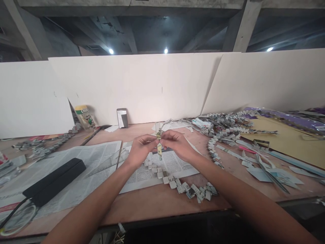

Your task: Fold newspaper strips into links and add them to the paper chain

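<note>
My left hand (141, 149) and my right hand (176, 145) meet above the middle of the table, both pinched on a narrow folded newspaper strip (159, 135) held upright between their fingertips. Below the hands a woven chain of folded paper links (188, 190) trails across a newspaper sheet (175, 166) toward the table's front edge.
A black case (54, 179) lies on newspaper at the left, with a clear set square (106, 162) beside it. A phone (122, 118) and a can (85, 117) lean against the white back boards. Heaped paper chains (225, 127), brown cardboard (286, 142) and scissors (269, 173) fill the right.
</note>
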A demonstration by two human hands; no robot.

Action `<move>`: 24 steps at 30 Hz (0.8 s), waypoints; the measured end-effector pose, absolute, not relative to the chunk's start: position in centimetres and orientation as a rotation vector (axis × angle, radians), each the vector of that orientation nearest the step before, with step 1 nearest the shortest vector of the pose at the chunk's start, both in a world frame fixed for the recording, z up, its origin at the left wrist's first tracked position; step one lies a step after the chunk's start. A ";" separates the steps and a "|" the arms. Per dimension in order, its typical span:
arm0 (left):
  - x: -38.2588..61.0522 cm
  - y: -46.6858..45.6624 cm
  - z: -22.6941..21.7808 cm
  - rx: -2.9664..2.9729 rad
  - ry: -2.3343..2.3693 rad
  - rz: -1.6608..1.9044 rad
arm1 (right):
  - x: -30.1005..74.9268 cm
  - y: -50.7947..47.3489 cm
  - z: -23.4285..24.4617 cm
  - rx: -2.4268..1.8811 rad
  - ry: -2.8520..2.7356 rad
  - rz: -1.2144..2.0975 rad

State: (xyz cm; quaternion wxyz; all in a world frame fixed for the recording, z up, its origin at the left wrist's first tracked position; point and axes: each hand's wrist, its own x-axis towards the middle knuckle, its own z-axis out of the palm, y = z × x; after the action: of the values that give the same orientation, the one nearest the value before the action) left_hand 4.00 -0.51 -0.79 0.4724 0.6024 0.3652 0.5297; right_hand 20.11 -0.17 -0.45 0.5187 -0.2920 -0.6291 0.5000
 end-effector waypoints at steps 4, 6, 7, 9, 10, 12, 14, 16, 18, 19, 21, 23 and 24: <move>4.0 -0.7 -0.8 1.372 0.795 1.271 | 19.6 -0.3 -0.8 -0.601 -1.384 1.386; 4.0 -0.8 -0.8 1.311 0.738 1.226 | 19.3 -0.5 -0.9 -0.569 -1.337 1.455; 4.0 -0.8 -0.8 1.278 0.707 1.191 | 19.1 -0.6 -0.9 -0.561 -1.330 1.460; 4.0 -0.8 -0.7 1.208 0.643 1.112 | 18.9 -0.7 -0.9 -0.568 -1.338 1.409; 4.0 -0.8 -0.7 1.170 0.615 1.070 | 18.9 -0.7 -0.9 -0.578 -1.350 1.361; 3.9 -1.0 -0.4 1.090 0.575 0.991 | 19.0 -0.6 -1.1 -0.609 -1.390 1.238; 3.8 -1.2 0.0 1.030 0.549 0.914 | 19.4 -0.5 -1.3 -0.651 -1.470 1.052; 3.7 -1.5 0.3 1.007 0.537 0.849 | 19.7 -0.5 -1.4 -0.695 -1.576 0.822; 3.6 -1.6 0.5 1.020 0.540 0.798 | 19.8 -0.5 -1.6 -0.715 -1.656 0.610; 3.5 -1.6 0.5 1.036 0.548 0.777 | 19.8 -0.6 -1.6 -0.718 -1.678 0.527; 3.4 -1.5 0.3 1.082 0.570 0.757 | 19.7 -0.7 -1.7 -0.728 -1.681 0.399; 3.2 -1.1 0.1 1.142 0.602 0.764 | 19.6 -0.8 -1.8 -0.747 -1.662 0.309; 3.1 -1.0 0.0 1.181 0.621 0.778 | 19.6 -0.8 -1.8 -0.756 -1.665 0.281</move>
State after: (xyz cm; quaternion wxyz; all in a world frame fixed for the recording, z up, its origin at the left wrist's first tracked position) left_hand 3.10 -0.96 0.03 0.7162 0.5336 0.2806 0.3515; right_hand 19.63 -0.78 -1.81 0.6019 -0.3263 -0.7187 0.1212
